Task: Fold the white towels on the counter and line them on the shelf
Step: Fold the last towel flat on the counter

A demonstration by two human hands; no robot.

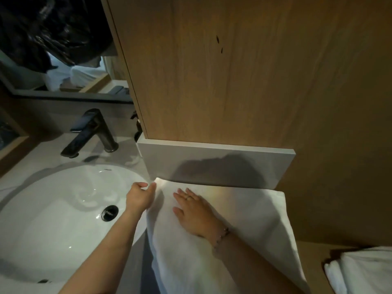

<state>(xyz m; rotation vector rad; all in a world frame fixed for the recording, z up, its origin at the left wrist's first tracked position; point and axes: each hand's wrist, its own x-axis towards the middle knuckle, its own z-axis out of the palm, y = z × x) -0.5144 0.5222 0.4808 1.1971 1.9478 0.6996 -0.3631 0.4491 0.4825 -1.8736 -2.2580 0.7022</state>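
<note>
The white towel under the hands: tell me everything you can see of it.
The white towel is plain, soft-looking cloth, spread flat with a few shallow creases on the counter right of the sink. Its far edge lies against the grey backsplash; its near end runs out of view. The right hand presses flat on it; the left hand seems to pinch its far left corner.

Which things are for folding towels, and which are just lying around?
For the job: spread white cloth towel, left hand at its corner, right hand flat on it, second white towel at right.
Just lying about: round white sink, dark metal faucet, black plastic bag.
</note>
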